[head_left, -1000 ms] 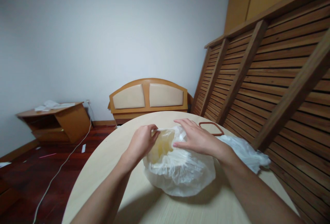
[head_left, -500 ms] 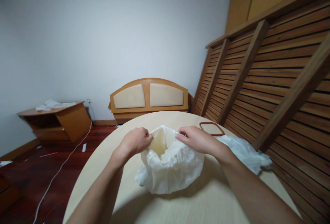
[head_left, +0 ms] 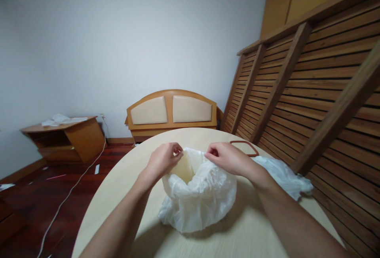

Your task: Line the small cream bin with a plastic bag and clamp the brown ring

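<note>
While both forearms reach in from the near edge of the worktop (head_left: pixel 113 194), the white bag (head_left: pixel 202 202) sits between them on its pale surface, mouth open. The left hand (head_left: pixel 164 161) has its thumb and fingers brought together at the far-left part of the rim, seemingly pinching the thin edge; the right hand (head_left: pixel 227 157) has its fingers curled, with the thumb pressing the rim farther to the right. Between them the far edge runs nearly straight.

Judging by its creases and slight translucence, the bag should be light, soft and rather slippery, apt to slide or fold under a push and perhaps to tear if yanked. The rim looks the best place to take hold, two well-spaced pinches keeping the mouth spread. Whether anything stiff stands inside the yellowish interior, I cannot tell.

The mouth points upward, its near lip slumped and bunched lower than the far rim. The body is rounded and seems widest from side to side, without a strong long axis; a gathered corner juts out at the near left. Beyond the right forearm lie a crumpled white bundle (head_left: pixel 282 175) and a brown loop (head_left: pixel 252 155)
</note>
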Demonstrator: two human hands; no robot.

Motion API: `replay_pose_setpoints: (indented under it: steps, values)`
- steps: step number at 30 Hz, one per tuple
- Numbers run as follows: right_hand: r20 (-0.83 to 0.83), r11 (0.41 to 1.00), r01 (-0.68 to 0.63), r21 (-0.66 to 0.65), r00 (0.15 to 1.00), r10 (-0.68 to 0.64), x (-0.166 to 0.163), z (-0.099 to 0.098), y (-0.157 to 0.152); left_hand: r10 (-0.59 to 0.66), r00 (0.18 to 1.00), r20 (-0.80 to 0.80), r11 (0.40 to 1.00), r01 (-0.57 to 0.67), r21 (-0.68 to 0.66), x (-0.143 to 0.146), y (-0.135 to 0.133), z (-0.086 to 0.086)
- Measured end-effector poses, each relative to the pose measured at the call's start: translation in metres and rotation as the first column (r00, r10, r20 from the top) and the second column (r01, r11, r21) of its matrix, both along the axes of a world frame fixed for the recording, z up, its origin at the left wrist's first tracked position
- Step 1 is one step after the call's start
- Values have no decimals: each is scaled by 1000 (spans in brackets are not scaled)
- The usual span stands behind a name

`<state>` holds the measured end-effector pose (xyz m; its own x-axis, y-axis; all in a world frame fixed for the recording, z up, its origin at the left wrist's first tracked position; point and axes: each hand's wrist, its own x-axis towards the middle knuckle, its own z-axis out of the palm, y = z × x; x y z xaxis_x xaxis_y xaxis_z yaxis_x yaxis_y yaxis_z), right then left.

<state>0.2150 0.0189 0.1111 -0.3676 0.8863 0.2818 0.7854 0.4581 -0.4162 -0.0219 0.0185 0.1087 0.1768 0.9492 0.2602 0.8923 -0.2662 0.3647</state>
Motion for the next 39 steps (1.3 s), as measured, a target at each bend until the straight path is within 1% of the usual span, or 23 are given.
replay_pose_setpoints:
  steps: [5,7,9,11,14,16,18,21,25,29,35,37,39]
  values:
    - [54,999,-10,-32,998,12,9,5,-4,116,980,-159,992,-122,-25,-5,-10,9]
    - [77,999,-14,-52,997,18,12,6,-5,128,968,-217,989,-140,-40,-7,-13,13]
    - [79,998,-9,-58,997,14,11,6,-5,120,964,-239,989,-138,-61,-9,-15,15]
    - [36,1000,16,-20,999,-15,7,5,-3,108,976,-187,992,-119,-50,-9,-15,16]
    - [-78,996,53,76,996,-47,-5,1,0,75,996,-50,997,-74,13,-6,-12,14]
    - [-135,993,41,111,991,-26,-15,-3,2,64,998,-13,997,-63,34,-2,-10,13]
    - [-158,994,8,111,987,10,-22,-5,3,69,998,-15,997,-68,38,1,-9,11]
    - [-145,997,13,82,989,-2,-26,-6,3,70,997,-18,997,-69,43,4,-10,10]
    - [-115,992,94,87,990,-84,-22,-4,4,65,998,-15,997,-65,45,1,-10,10]
    - [-81,991,125,44,989,-121,-17,-5,5,53,998,-33,998,-52,40,-8,-11,13]
    - [-33,990,139,36,990,-138,-17,-8,6,49,995,-91,997,-54,-62,-19,-19,24]
    - [-54,992,110,68,993,-107,-18,-9,6,34,996,-84,996,-40,-74,-19,-19,23]
    - [-98,992,13,129,995,0,-20,-11,7,5,1000,-14,999,-5,-37,-18,-14,18]
